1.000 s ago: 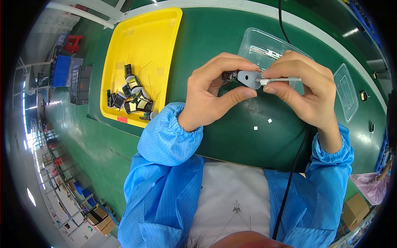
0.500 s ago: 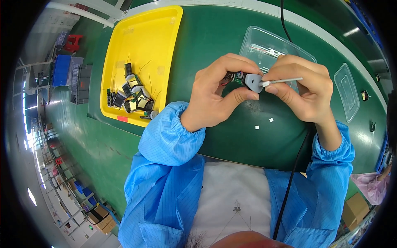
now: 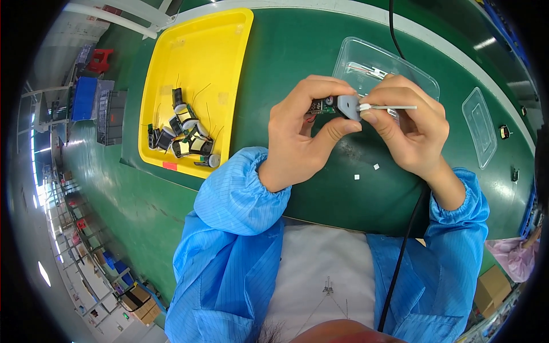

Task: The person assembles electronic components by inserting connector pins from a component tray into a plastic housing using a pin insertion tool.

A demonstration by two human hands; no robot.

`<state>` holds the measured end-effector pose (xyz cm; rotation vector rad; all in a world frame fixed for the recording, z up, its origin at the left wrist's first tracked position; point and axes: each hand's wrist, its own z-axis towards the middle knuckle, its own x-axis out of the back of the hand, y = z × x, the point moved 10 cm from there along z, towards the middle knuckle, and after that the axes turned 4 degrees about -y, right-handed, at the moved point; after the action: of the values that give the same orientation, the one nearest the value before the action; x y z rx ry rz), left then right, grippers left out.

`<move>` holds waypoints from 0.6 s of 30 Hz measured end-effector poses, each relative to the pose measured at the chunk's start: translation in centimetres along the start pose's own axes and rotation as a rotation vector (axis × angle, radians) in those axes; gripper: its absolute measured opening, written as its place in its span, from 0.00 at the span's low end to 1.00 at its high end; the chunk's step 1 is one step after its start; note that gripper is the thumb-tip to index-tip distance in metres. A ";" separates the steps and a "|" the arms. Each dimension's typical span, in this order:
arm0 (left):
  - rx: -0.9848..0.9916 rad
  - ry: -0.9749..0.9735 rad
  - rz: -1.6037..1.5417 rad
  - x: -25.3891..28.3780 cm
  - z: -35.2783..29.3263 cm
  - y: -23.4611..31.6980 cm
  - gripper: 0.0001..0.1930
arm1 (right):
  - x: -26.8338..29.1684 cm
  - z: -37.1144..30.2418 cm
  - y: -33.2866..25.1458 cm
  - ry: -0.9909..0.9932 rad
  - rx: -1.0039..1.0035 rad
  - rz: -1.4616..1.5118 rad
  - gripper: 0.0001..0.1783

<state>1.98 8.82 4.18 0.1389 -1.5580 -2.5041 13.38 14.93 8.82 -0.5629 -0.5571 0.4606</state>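
My left hand (image 3: pixel 300 134) is closed around a small electronic module with a green circuit board and a grey end cap (image 3: pixel 347 107). Thumb and fingers pinch it from both sides, with the cap toward the right. Facing the cap, my right hand (image 3: pixel 416 128) pinches a thin white stick (image 3: pixel 396 107) whose left end has a small white piece (image 3: pixel 365 107). That piece is at or very near the cap; contact is hard to tell. Two small white squares (image 3: pixel 357 177) (image 3: pixel 376 167) lie on the green mat below my hands.
A yellow tray (image 3: pixel 200 51) on the left holds several similar modules (image 3: pixel 186 114) with thin wires. Behind my hands stands a clear plastic box (image 3: pixel 343 57) with white strips inside. Its size matches a clear lid (image 3: pixel 480 128) on the right, near small parts (image 3: pixel 504 132). A black cable (image 3: pixel 399 257) hangs in front.
My right hand has shifted slightly left and the white stick lies more level. My left hand has turned a little, tilting the grey cap. Both grips hold.
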 end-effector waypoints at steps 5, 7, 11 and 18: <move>-0.109 -0.085 0.149 -0.9 -0.2 1.0 0.18 | -0.4 0.1 0.0 -0.033 -0.070 0.017 0.08; -0.050 0.072 0.058 -0.3 -0.7 0.1 0.18 | -0.6 -0.4 0.3 -0.011 -0.110 0.010 0.07; -0.060 0.186 0.047 0.1 -0.8 0.2 0.18 | -0.7 -1.1 2.6 -0.023 -0.304 0.132 0.06; 0.107 0.066 -0.072 -0.5 -0.4 -1.7 0.18 | -0.1 -0.7 4.2 0.011 -0.487 0.443 0.06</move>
<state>2.33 9.32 2.48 0.2954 -1.6896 -2.4421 12.66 17.83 5.73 -1.1665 -0.5348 0.7463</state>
